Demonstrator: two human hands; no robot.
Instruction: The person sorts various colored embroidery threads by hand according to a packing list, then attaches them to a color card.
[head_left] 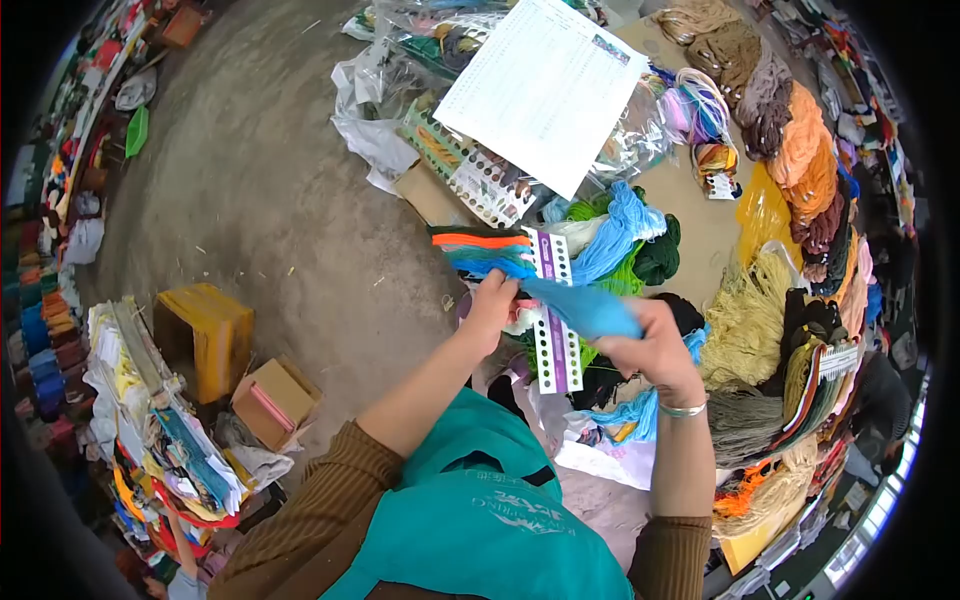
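Observation:
Blue thread [585, 308] stretches between my two hands across a white and purple card [552, 345] with rows of holes along its edges. My left hand [492, 308] is closed on the blue thread at the card's left edge. Closed round the other end of the thread is my right hand [655, 348], to the right of the card. Orange, green and blue threads [480, 245] hang from the card's upper left side. Light blue skeins [620, 235] and a dark green skein [660, 255] lie just beyond the card.
A printed sheet [545, 90] lies on plastic bags at the top. Yarn bundles in brown, orange [805, 145] and pale yellow [750, 320] line the right side. Cardboard boxes [275, 405] stand at the lower left. Part of another person [185, 570] shows at the bottom left.

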